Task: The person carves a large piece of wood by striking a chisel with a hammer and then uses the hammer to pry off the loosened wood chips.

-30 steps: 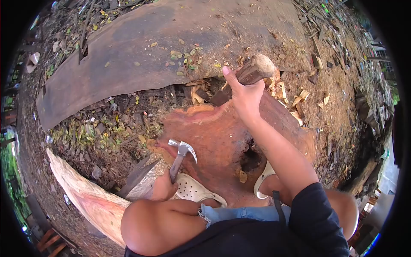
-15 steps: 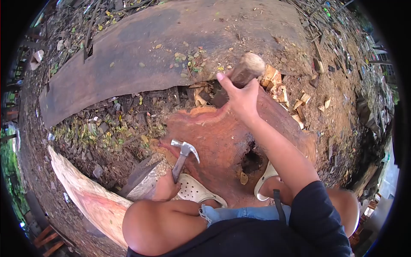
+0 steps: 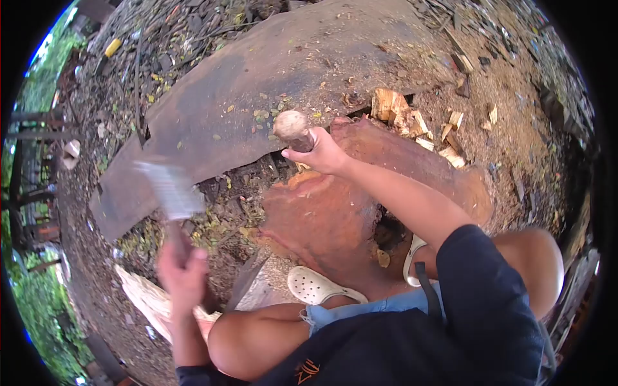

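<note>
My left hand (image 3: 183, 276) is wrapped round the handle of a claw hammer (image 3: 172, 190), whose metal head is smeared by motion. The hammer is raised at the left, above the leaf-strewn ground. My right hand (image 3: 322, 154) grips a short round piece of wood (image 3: 294, 127) with brown sides and a pale cut end facing up. Its lower end is hidden by the hand. It is held over the far left edge of a broad reddish wood slab (image 3: 322, 215), which has a dark hole (image 3: 389, 233) near my right foot.
A pale split log (image 3: 143, 296) lies beside my left knee. Cream clogs (image 3: 318, 285) are on my feet at the slab's near side. Split wood chunks (image 3: 389, 105) lie beyond the slab at the right. A large dark sheet (image 3: 244, 83) covers the ground ahead.
My left hand has lifted the hammer up and to the left from beside my knee. My right hand has moved left with the piece of wood. The view has shifted too.
</note>
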A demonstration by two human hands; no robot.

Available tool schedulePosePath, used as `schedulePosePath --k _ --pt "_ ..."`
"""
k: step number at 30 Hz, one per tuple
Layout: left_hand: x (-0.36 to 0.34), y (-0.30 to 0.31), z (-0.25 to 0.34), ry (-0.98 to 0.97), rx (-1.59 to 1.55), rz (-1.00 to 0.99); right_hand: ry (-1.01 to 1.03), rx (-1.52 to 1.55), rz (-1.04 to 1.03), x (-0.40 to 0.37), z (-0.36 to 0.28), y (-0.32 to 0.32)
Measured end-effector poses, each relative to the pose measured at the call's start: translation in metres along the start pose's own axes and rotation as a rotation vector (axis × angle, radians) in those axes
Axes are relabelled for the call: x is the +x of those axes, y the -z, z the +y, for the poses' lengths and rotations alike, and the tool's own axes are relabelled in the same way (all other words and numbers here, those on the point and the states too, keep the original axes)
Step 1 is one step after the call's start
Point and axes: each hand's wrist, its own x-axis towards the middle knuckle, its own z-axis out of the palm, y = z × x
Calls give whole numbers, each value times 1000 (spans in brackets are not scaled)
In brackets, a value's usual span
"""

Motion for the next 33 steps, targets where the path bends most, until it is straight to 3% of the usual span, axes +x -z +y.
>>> schedulePosePath --k 4,5,7,8,11,12,13,15,16,17,18,19,21,23,24,27,28,29,31,32,33 --pt "41 57 112 -384 -391 360 76 21 -12 -1 11 -1" --pt "48 65 132 -481 -547 254 73 -8 -18 0 10 -2" --pt "55 49 145 -597 -629 247 61 -73 -39 0 12 -2" --pt "55 34 137 -612 -401 204 -11 -99 -58 0 14 -2" --pt "41 -61 89 -390 218 99 -1 -134 -26 1 16 -2" --pt "38 -85 82 -249 271 -45 13 -109 -15 -2 14 -2" --pt "39 -87 83 -3 361 -365 28 -85 -10 -5 9 -3" --pt "46 -71 102 199 180 -385 97 -201 -12 -3 9 0" --pt "48 -60 113 189 131 -307 91 -192 -4 -2 16 -1" --pt "51 -43 114 -35 203 -186 86 -184 -2 1 23 -2" --pt "52 -27 138 -32 135 -98 84 -204 -1 4 17 3" --pt "52 -18 166 -169 130 88 67 -211 -3 1 9 3" --pt "60 12 185 -314 -96 288 56 -191 3 -4 5 1" --pt "67 14 185 -502 -487 293 78 -137 13 -2 12 1" --pt "65 8 167 -420 -443 309 7 -139 -48 0 13 3" --pt "30 -72 71 -235 520 -127 89 -148 -73 3 18 6" --pt "32 -87 85 80 281 -399 43 -158 -144 4 19 8" --pt "28 -84 62 180 188 -384 42 -118 -137 0 22 1" --pt "35 -56 98 314 10 -385 65 -57 -63 3 29 2" --pt "32 -44 109 211 70 -234 40 -140 -141 4 19 8" --pt "33 -24 120 -17 206 -7 60 -127 -123 8 19 12"
